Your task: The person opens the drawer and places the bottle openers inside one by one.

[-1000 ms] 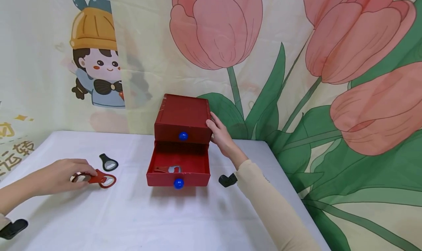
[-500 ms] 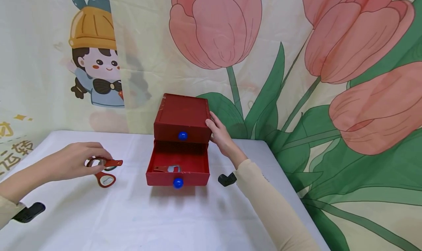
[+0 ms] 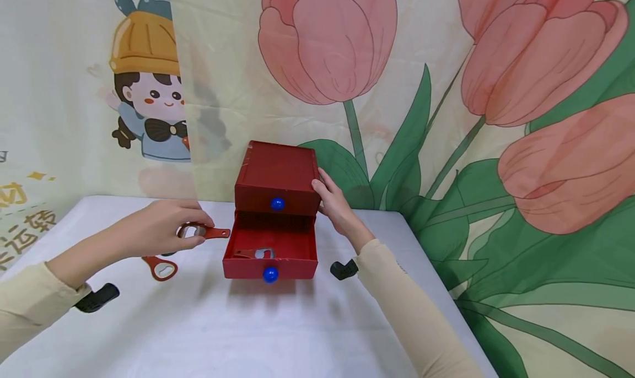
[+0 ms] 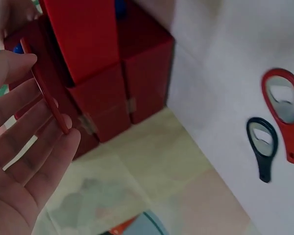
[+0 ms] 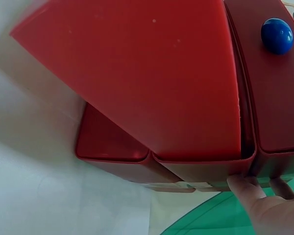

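Note:
A red two-drawer box (image 3: 278,171) stands mid-table with blue knobs (image 3: 276,204). Its lower drawer (image 3: 270,265) is pulled out, and a red bottle opener (image 3: 255,253) lies inside it. My left hand (image 3: 163,232) pinches another red bottle opener (image 3: 208,233) by its ring end. The handle points at the drawer's left wall, just above the table. The left wrist view shows this opener (image 4: 46,90) edge-on between my fingers. My right hand (image 3: 334,204) rests with straight fingers against the box's right side, and its fingertips (image 5: 259,205) show at the box's edge.
A third red opener (image 3: 161,268) lies on the white table (image 3: 223,334), left of the drawer. In the left wrist view a black opener (image 4: 262,147) lies beside that red one (image 4: 283,110). A flower-print cloth hangs behind. The table's right edge is close to my right arm.
My left hand has lifted a red opener off the table and carried it right, up to the open drawer's left side. The right hand has stayed on the box.

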A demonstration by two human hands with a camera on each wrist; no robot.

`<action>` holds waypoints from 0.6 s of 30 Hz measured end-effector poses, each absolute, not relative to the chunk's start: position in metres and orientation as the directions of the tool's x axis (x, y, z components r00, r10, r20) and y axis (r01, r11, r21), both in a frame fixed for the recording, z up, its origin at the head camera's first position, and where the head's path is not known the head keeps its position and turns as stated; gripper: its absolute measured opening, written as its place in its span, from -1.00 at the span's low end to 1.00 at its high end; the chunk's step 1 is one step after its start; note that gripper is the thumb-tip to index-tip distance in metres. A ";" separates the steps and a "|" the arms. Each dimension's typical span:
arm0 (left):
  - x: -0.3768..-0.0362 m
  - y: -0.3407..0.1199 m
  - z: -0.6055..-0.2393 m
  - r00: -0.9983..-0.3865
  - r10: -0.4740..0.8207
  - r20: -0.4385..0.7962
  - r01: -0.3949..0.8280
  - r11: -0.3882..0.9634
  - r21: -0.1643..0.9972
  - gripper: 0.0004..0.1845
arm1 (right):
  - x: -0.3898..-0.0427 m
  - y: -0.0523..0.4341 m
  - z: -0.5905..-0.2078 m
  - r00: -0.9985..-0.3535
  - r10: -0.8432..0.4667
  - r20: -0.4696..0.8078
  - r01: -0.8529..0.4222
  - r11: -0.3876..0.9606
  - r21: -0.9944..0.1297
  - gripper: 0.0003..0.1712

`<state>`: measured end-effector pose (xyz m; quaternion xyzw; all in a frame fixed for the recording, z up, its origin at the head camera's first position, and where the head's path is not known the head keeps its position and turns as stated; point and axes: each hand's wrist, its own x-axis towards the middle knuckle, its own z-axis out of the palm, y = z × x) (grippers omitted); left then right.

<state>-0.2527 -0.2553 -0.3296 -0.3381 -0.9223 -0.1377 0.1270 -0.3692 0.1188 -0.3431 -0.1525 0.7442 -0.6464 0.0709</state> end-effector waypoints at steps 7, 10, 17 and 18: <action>-0.257 -0.220 -0.320 -0.747 0.595 0.296 0.656 0.732 0.185 -0.69 | -0.370 0.120 -0.343 -0.942 -0.322 0.093 -0.134 0.107 -0.985 -0.23; -0.259 -0.206 -0.319 -0.736 0.610 0.295 0.671 0.714 0.199 -0.70 | -0.369 0.119 -0.343 -0.943 -0.321 0.091 -0.131 0.106 -0.986 -0.24; -0.265 -0.176 -0.323 -0.704 0.647 0.292 0.704 0.689 0.173 -0.76 | -0.368 0.119 -0.342 -0.943 -0.321 0.087 -0.126 0.102 -0.987 -0.24; -0.267 -0.172 -0.323 -0.699 0.651 0.296 0.710 0.684 0.169 -0.76 | -0.368 0.119 -0.342 -0.943 -0.321 0.088 -0.127 0.101 -0.987 -0.23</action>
